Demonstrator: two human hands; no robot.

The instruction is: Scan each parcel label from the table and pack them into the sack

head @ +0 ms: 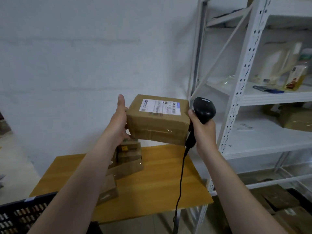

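Observation:
My left hand (119, 119) holds a brown cardboard parcel (158, 125) up in the air above the table, gripping its left side. A white shipping label (161, 106) faces up on the parcel's top. My right hand (203, 130) is shut on a black corded barcode scanner (203, 109), whose head sits just right of the parcel. Its cable (181, 174) hangs down past the table's front edge. More brown parcels (128, 157) lie piled on the wooden table (157, 183) below my left arm. No sack is in view.
A black plastic crate (22, 213) stands at the bottom left, beside the table. White metal shelving (253, 98) with bags and boxes fills the right side. Cardboard boxes (278, 200) lie on the floor at the lower right. A white wall is behind.

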